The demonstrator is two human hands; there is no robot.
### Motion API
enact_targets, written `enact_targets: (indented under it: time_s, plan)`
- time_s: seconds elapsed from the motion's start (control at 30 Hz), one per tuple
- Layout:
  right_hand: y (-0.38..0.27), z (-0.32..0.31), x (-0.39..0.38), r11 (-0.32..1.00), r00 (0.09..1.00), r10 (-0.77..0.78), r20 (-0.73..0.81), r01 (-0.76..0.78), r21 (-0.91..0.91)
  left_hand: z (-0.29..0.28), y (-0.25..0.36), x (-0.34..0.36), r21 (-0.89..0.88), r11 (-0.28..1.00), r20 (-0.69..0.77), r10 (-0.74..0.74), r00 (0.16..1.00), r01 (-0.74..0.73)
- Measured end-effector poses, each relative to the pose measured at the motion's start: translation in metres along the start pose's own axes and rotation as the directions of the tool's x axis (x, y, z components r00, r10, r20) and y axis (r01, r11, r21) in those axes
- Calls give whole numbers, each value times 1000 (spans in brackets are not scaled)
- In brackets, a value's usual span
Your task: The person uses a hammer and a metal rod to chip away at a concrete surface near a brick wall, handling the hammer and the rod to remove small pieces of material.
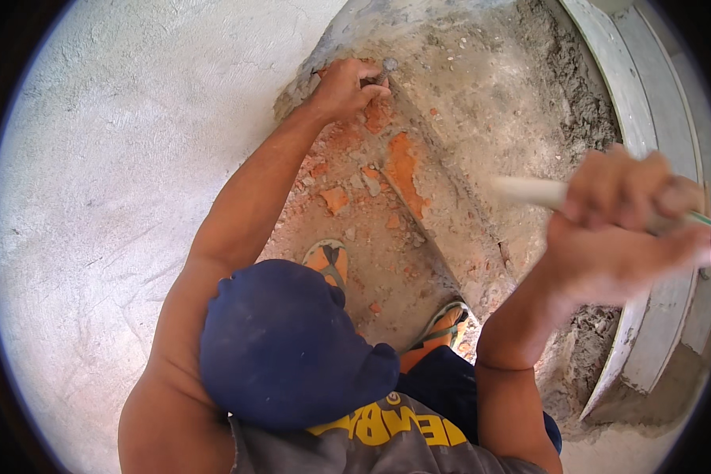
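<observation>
My left hand (347,88) grips a dull metal chisel-like tool (388,68), its rounded top showing above the fingers, against broken, dusty masonry (399,166) at the edge of the white plastered surface (134,142). Exposed orange brick shows just below that hand. At the right, my right hand (624,213), blurred, is closed round a pale handle (529,191); whatever is on the handle's far end lies out of view.
Orange and grey rubble (333,199) lies around my sandalled feet (438,330). Blue cloth (284,340), apparently over my knee, fills the lower middle. Curved pale boards (648,103) run down the right side beside rough grey mortar (577,103).
</observation>
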State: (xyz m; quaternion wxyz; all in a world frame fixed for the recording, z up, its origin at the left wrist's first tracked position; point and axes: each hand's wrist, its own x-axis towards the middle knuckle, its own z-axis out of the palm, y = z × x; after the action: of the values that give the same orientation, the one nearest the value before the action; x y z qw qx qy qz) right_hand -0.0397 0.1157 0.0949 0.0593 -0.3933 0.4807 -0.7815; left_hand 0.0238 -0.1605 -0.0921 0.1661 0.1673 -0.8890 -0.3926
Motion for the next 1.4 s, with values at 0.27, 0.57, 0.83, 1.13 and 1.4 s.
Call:
enact_targets:
  time_s: [0.27,0.57,0.83,1.13,1.4]
  plan:
    - [48,-6,-18,449,845,534,-5,-288,-846,0,-1,-7,27,998,-20,-52,998,53]
    - [60,-23,-24,904,981,-49,188,124,-409,3,10,-4,21,997,24,-70,997,70]
    - [17,-2,4,745,963,243,115,-110,-658,-14,5,-14,92,996,9,-15,1000,14]
    - [87,-2,-45,462,781,612,126,-224,-858,6,0,-13,72,997,-3,13,1000,-13]
    - [-34,13,28,991,997,60,-56,-67,-118,-5,4,-2,62,997,15,-41,999,40]
